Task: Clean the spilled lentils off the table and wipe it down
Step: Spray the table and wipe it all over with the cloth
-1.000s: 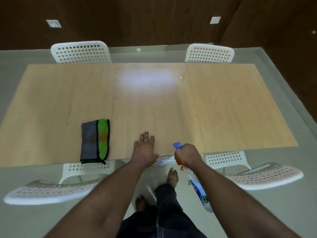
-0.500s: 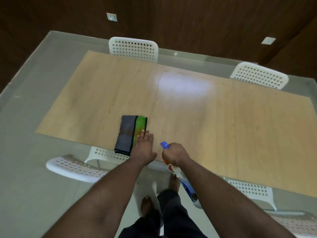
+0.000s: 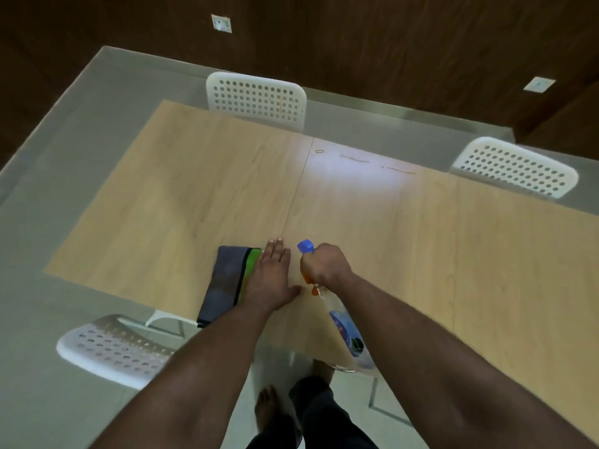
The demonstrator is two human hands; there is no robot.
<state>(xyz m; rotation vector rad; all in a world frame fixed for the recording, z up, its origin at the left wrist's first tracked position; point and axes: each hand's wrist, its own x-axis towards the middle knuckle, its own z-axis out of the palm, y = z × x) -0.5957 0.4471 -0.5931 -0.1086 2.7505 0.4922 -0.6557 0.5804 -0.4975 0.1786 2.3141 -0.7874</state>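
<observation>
No lentils visible on bench (image 3: pixel 421 254); wiping looks left. Left hand (image 3: pixel 270 280) flat beside cloth (image 3: pixel 223 280), right hand (image 3: pixel 325 264) grips sprayer (image 3: pixel 345 328).

Cloth (image 3: pixel 227 280): right edge hidden under left hand (image 3: pixel 270 280).
Bottle (image 3: pixel 346 328): neck hidden inside right hand (image 3: pixel 325 265).
Table (image 3: pixel 421 238): right end cut off.

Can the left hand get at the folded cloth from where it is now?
Very likely yes. The left hand lies flat with straight fingers, already overlapping the green edge of the folded cloth near the table edge. Nothing lies between them; the right hand holds the spray bottle clear.
</observation>
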